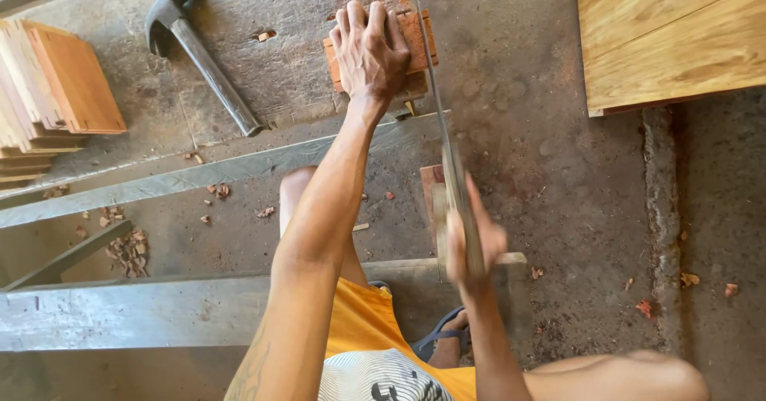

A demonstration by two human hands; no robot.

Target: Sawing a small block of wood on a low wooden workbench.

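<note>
Both hands are busy: I see my right hand [471,245] clenched around the handsaw [447,154] handle, its blade running up beside the small reddish wood block [415,38]. My left hand [369,50] presses flat on that block, fingers spread, atop the worn workbench [263,74]. A hammer [199,50] lies well left, stacked boards [56,82] beyond.

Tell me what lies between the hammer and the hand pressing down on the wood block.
In the head view, only bare, dusty bench top separates the hammer from the left hand, apart from one small reddish wood chip.
</note>
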